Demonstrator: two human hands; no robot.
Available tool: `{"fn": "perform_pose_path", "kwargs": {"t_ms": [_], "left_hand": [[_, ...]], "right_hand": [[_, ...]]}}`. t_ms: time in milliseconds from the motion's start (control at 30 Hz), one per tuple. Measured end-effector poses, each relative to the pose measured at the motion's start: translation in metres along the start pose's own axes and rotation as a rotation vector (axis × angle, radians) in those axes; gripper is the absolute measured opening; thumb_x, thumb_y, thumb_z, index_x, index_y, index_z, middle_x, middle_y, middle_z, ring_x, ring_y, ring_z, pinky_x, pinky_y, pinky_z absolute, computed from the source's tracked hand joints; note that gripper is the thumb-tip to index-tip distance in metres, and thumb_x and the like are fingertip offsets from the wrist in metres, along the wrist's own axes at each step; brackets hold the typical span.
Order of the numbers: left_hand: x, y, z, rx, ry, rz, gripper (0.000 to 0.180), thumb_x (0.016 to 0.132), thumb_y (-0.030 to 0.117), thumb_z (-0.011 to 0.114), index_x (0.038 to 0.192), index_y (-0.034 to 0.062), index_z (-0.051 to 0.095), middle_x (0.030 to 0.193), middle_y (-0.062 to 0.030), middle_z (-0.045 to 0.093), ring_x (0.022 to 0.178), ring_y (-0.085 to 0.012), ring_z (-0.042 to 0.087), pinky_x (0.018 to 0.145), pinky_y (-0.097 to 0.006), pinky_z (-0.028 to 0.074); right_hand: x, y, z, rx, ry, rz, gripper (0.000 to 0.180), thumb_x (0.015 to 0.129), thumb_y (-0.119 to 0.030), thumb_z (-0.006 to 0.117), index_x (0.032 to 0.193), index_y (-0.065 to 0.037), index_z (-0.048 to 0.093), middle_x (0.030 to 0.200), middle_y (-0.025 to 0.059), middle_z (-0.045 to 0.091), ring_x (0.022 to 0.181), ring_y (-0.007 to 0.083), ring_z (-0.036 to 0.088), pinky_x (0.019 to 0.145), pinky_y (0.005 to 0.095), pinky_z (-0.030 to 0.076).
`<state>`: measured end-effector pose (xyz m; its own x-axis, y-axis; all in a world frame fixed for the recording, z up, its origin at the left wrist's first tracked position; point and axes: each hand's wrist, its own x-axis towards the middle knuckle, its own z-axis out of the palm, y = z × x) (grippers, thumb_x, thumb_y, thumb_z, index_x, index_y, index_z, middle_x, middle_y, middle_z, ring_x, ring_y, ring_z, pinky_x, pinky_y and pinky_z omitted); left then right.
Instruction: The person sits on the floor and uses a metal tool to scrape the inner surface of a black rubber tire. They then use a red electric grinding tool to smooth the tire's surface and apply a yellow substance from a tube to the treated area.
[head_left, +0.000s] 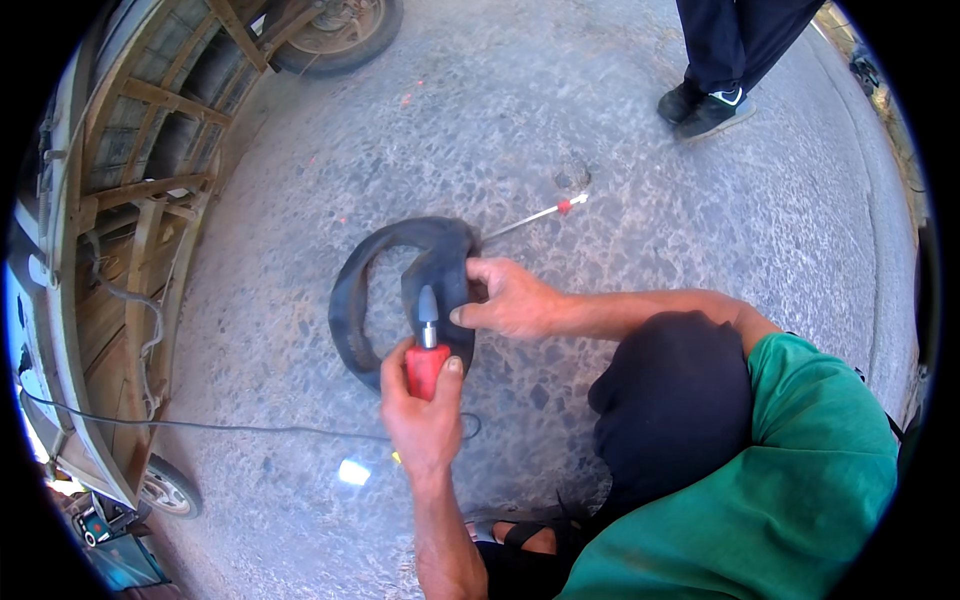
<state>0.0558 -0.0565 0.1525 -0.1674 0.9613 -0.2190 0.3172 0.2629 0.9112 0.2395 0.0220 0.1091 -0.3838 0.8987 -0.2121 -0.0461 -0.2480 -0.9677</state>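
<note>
A black rubber inner tube [346, 305] lies on the ground in front of me, bent into a loop. My right hand [515, 300] pinches the tube's right side between thumb and fingers. In my left hand [422, 425] is a small red rotary grinder [427, 370], its bit pointing away from me. The grey, cone-tipped bit [428, 303] sits over the flattened part of the tube; whether it touches the rubber I cannot tell.
A thin rod [525, 219] with a red piece lies beyond the tube. A black cable [250, 429] crosses the pavement from the left. Along the left stands a wooden-framed cart [150, 190], with a wheel [335, 35] at the far end. Another person's shoes [705, 112] stand far right.
</note>
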Motion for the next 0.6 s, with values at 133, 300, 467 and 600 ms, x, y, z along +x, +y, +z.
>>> {"fn": "perform_pose_path", "kwargs": {"t_ms": [133,300,467,600], "left_hand": [[0.0,-0.001,0.0,0.001,-0.004,0.011,0.048,0.086,0.016,0.079,0.127,-0.0013,0.061,0.11,-0.017,0.069,0.1,-0.0247,0.065,0.092,-0.039,0.051],[0.0,0.001,0.0,-0.003,-0.004,0.005,0.049,0.086,0.016,0.079,0.127,-0.0014,0.061,0.11,-0.0172,0.069,0.1,-0.0246,0.065,0.092,-0.039,0.051],[0.003,-0.011,0.0,0.05,-0.006,0.145,0.045,0.091,0.013,0.073,0.13,-0.0031,0.057,0.104,-0.0124,0.064,0.078,-0.0153,0.064,0.06,-0.027,0.057],[0.004,-0.016,0.0,0.054,-0.01,0.159,0.045,0.091,0.013,0.073,0.13,-0.0036,0.057,0.104,-0.0124,0.065,0.076,-0.0151,0.064,0.06,-0.027,0.056]], "right_hand": [[-0.001,0.001,0.002,0.017,0.024,-0.068,0.039,0.086,-0.008,0.067,0.123,0.004,0.063,0.111,0.0121,0.072,0.103,0.0164,0.067,0.092,0.0327,0.053],[-0.002,-0.003,-0.001,-0.018,-0.026,0.003,0.04,0.089,0.002,0.066,0.128,0.003,0.058,0.119,0.0079,0.068,0.111,0.0151,0.063,0.098,0.0334,0.052],[-0.001,0.001,-0.002,-0.021,-0.023,-0.002,0.039,0.089,0.002,0.066,0.128,0.003,0.059,0.118,0.0077,0.068,0.11,0.0149,0.063,0.098,0.0334,0.052],[-0.002,-0.004,0.0,0.016,-0.025,-0.004,0.039,0.089,0.002,0.066,0.128,0.003,0.059,0.118,0.0071,0.068,0.11,0.0146,0.063,0.097,0.0331,0.052]]}}
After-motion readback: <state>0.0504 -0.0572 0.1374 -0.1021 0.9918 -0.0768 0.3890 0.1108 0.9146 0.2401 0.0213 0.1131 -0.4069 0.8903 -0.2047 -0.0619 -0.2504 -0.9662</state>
